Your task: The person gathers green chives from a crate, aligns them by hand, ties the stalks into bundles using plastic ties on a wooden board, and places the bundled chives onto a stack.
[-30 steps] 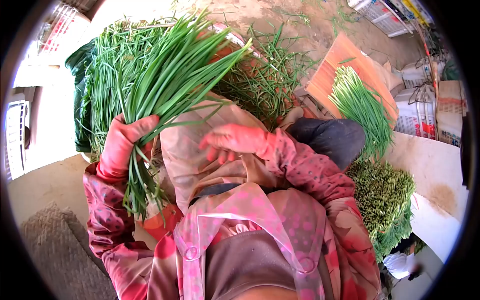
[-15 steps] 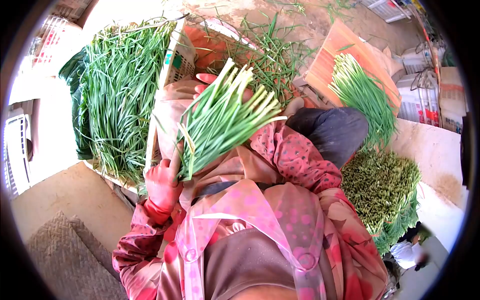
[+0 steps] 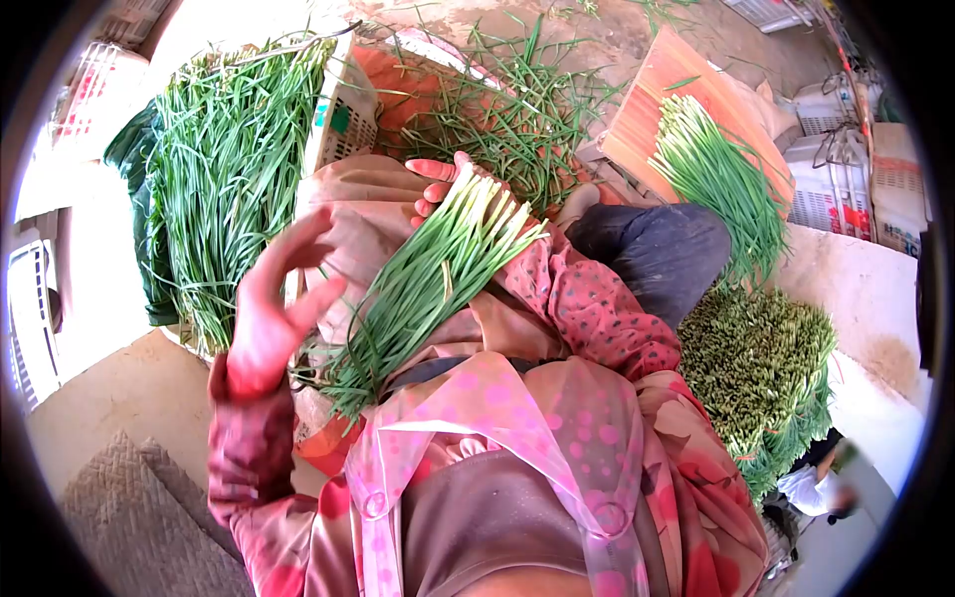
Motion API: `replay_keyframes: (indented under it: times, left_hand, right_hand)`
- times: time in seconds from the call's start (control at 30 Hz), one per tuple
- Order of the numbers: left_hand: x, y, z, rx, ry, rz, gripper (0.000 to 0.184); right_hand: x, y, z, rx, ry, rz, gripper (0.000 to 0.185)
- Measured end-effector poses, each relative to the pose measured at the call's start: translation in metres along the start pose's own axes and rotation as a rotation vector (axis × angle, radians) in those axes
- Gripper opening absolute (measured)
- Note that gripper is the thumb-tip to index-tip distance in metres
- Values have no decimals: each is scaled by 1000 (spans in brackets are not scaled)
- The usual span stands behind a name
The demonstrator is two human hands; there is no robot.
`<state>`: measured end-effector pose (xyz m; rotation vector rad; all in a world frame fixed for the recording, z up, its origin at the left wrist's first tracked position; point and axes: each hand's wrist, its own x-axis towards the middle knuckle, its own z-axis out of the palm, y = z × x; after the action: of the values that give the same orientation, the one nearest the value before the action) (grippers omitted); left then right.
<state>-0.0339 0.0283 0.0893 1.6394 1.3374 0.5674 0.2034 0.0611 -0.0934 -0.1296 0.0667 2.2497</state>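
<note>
1) fingers (image 3: 303, 237) of the left hand (image 3: 267, 310) are spread wide and hold nothing, the thumb well apart from the others; the hand is slightly blurred, apart from the stalks and near the crate (image 3: 348, 104)
2) right hand (image 3: 435, 185) is mostly hidden under the bunch of green stalks (image 3: 428, 274); a few of its fingers show past the left edge of the bunch, bent and a little apart, and i cannot tell how tightly they close on it
3) bunch of green stalks lies above the lap, over the right hand, just in front of the apron (image 3: 468, 527)
4) its long axis runs on a slant, the pale ends pointing up and to the right, the dark leafy tips down and to the left
5) second bunch (image 3: 721, 189) lies partly on an orange board (image 3: 637, 119), pale ends toward the upper left
6) greens (image 3: 239, 159) fill the crate, loose stalks (image 3: 507, 99) lie scattered beside it, and a thick stack (image 3: 751, 368) sits at the right
</note>
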Motion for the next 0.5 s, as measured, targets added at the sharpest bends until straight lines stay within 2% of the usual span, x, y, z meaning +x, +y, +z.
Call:
replay_keyframes:
  times: [0.03, 0.07, 0.1, 0.13, 0.17, 0.2, 0.23, 0.3, 0.33, 0.37, 0.4, 0.43, 0.5]
  left_hand:
    - [20, -20, 10, -169, -81, -16, 70]
    - [33, -35, 26, -292, -229, -115, 72]
    - [49, -64, 52, -474, -405, -73, 71]
    - [47, -49, 64, -551, -576, -390, 70]
    - [39, -49, 85, -637, -646, -412, 59]
    - [31, -41, 99, -731, -728, -549, 47]
    - [27, -52, 110, -712, -739, -552, 44]
    - [21, -31, 105, -995, -632, -693, 40]
    - [17, -30, 105, -1025, -535, -688, 37]
    - [17, -40, 101, -1014, -563, -668, 38]
    - [15, -45, 103, -1009, -526, -665, 39]
    - [12, -48, 103, -1001, -487, -666, 39]
    - [10, -46, 103, -1017, -462, -670, 39]
  right_hand:
    - [-2, -1, 7, -25, -21, 1, 58]
    - [-5, -1, 20, -59, -27, 16, 59]
    - [-7, -3, 25, -114, -20, 27, 59]
    - [-10, -4, 33, -139, -20, 41, 60]
    - [-14, -6, 40, -163, -20, 54, 61]
    - [-18, -12, 42, -349, 65, 31, 63]
    - [-23, -18, 36, -396, 109, 40, 63]
    - [-46, -25, 33, -303, 284, -26, 60]
    - [-58, -37, 19, -468, 368, -68, 62]
    - [-73, -47, 13, -618, 432, -121, 67]
    - [-91, -53, 5, -617, 483, -138, 71]
    - [-106, -57, -1, -583, 516, -129, 73]
    - [-120, -48, 5, -575, 420, -103, 74]
